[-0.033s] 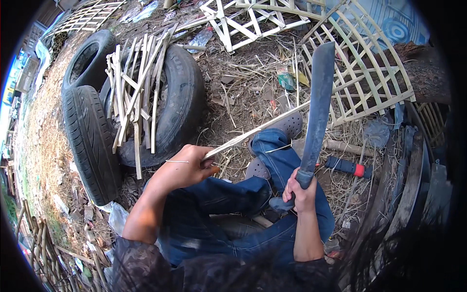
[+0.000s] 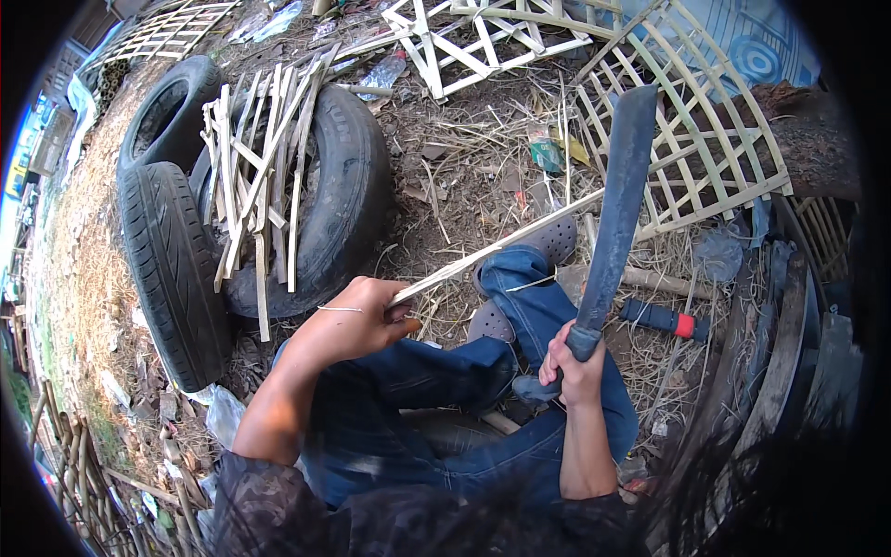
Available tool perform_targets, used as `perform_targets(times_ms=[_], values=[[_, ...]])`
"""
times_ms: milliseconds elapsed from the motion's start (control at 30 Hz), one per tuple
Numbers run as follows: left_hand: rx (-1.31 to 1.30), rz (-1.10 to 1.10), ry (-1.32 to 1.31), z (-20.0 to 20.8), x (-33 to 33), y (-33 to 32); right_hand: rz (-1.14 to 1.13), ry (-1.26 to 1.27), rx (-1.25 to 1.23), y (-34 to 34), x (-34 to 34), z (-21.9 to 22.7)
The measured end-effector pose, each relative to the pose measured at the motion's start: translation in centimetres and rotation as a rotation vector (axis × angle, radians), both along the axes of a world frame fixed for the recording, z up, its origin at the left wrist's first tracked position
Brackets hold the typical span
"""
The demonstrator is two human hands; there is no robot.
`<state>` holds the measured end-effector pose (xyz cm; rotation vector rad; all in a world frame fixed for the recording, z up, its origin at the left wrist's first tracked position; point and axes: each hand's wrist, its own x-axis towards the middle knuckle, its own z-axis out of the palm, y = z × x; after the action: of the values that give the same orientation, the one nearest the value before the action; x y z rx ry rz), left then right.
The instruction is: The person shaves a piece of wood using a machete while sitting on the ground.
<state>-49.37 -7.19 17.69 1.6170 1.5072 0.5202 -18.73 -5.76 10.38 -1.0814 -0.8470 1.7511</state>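
Note:
My left hand (image 2: pixel 364 316) grips one end of a pale split bamboo strip (image 2: pixel 501 245), which slants up and away to the right over my shin. Its far end passes behind the blade of a machete (image 2: pixel 620 204). The machete's dark handle sits in my closed right hand (image 2: pixel 573 364), above my right knee, with the broad blade pointing up and away. Whether the blade touches the strip, I cannot tell. My legs in blue jeans (image 2: pixel 408 371) are folded below, with grey clogs (image 2: pixel 557 239) on my feet.
Left, split bamboo strips (image 2: pixel 269 167) lie across an old tyre (image 2: pixel 348 186), beside more tyres (image 2: pixel 176 278). Woven bamboo lattices (image 2: pixel 696 130) lie at the far right. A black and red cylindrical object (image 2: pixel 664 318) rests right of my knee. A plastic bottle (image 2: pixel 383 72) lies farther off.
The machete blade has tipped slightly to the right and its tip has dropped a little. The bamboo strip's far end has shifted slightly right. Both hands stay nearly where they were.

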Motion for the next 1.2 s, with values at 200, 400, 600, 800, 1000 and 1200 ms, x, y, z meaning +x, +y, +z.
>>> perform_targets(times_ms=[200,400,600,800,1000,1200], values=[[-0.013,-0.01,0.028,-1.3,-0.3,-0.3,0.395,-0.273,-0.111,-1.3,-1.7,-0.4],[-0.016,0.005,-0.007,-0.4,-0.6,0.0,0.369,-0.043,-0.138,-0.8,-0.7,0.3],[-0.015,-0.016,0.011,-0.8,-0.1,0.0,0.422,-0.264,-0.1,-1.7,-0.9,-0.8],[0.004,-0.007,0.019,-0.3,0.0,0.3,0.49,-0.047,-0.199,-1.3,-0.6,-0.1],[-0.024,-0.044,0.034,-0.5,-0.4,0.3,0.394,0.351,-0.347,-1.5,-0.9,0.1],[-0.001,-0.002,0.037,-0.7,-0.2,0.1,0.508,-0.078,-0.278,-2.1,-1.8,-0.2]])
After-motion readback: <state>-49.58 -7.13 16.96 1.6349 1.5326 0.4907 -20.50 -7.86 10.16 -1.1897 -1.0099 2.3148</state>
